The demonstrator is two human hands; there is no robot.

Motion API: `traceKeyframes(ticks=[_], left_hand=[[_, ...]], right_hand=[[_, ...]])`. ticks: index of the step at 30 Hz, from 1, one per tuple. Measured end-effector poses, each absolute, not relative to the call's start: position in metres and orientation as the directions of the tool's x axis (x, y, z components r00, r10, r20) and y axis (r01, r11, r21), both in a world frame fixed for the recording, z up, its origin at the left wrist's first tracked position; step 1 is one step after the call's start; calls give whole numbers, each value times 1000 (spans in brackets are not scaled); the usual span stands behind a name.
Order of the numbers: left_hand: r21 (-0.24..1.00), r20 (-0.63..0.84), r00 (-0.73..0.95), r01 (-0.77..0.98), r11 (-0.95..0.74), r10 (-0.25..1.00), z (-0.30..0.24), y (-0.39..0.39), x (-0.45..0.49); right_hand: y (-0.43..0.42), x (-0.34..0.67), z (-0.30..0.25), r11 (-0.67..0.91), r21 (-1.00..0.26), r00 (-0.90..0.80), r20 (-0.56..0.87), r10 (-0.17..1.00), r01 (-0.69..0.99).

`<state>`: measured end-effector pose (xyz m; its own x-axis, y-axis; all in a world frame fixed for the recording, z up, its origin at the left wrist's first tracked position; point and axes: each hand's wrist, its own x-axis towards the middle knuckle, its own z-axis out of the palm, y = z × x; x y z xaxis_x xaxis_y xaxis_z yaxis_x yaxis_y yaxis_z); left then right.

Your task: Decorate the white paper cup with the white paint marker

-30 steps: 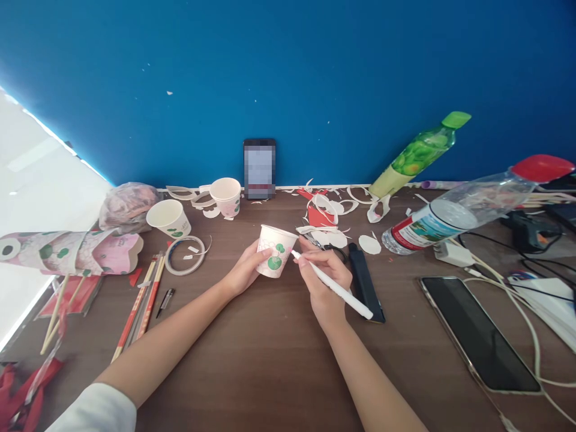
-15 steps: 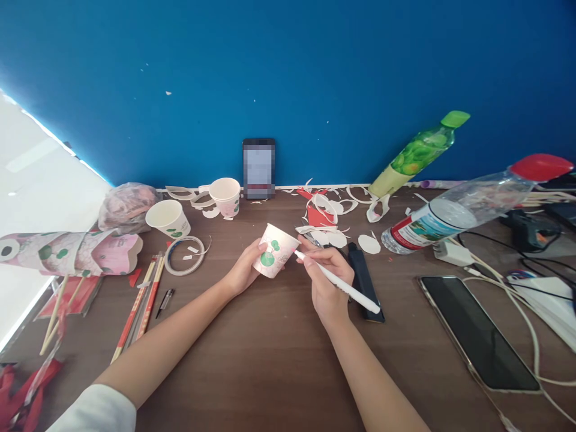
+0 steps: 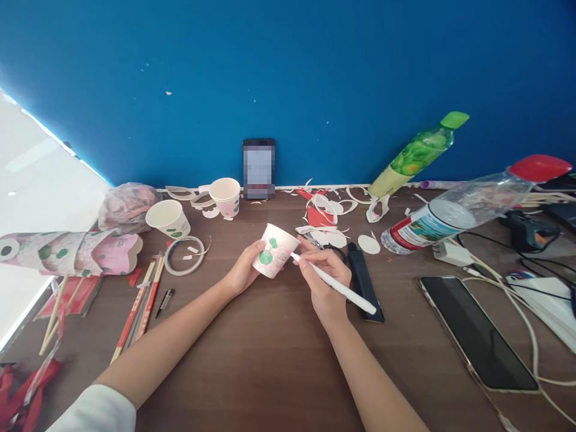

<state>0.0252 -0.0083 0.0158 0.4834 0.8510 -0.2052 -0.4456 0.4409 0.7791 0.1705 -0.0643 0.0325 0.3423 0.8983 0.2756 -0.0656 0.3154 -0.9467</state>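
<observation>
A pink-and-white paper cup (image 3: pixel 275 255) with green leaf prints is tilted above the middle of the table. My left hand (image 3: pixel 244 273) is closed on its left side, with some fingers hidden behind the cup. My right hand (image 3: pixel 329 279) grips a white pen-shaped tool (image 3: pixel 344 286), its tip at the cup's right side. Whether the tip touches the cup's wall I cannot tell. Fingers of my right hand also reach near the cup's rim. Two more paper cups, one nearer (image 3: pixel 168 221) and one farther back (image 3: pixel 225 198), stand upright to the left.
White and red paper scraps (image 3: pixel 323 213) lie by the blue wall, below a propped phone (image 3: pixel 258 169). A tape roll (image 3: pixel 184 257) and wrapped chopsticks (image 3: pixel 143 300) are left. Joined cups (image 3: pixel 69 252) lie farther left. Bottles (image 3: pixel 432 223), cables and another phone (image 3: pixel 479 330) occupy the right.
My right hand and the white tool have shifted slightly left, bringing the tip farther over the cup's right side. The cup has barely moved in my left hand.
</observation>
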Motion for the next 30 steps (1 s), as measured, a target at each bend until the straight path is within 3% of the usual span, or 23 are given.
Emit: traceKeyframes(ticks=[30], left_hand=[[754,-214,500,-461,467,839,16,-7,25]], right_hand=[[-63,172,32,350,-937,322,327,889,-17]])
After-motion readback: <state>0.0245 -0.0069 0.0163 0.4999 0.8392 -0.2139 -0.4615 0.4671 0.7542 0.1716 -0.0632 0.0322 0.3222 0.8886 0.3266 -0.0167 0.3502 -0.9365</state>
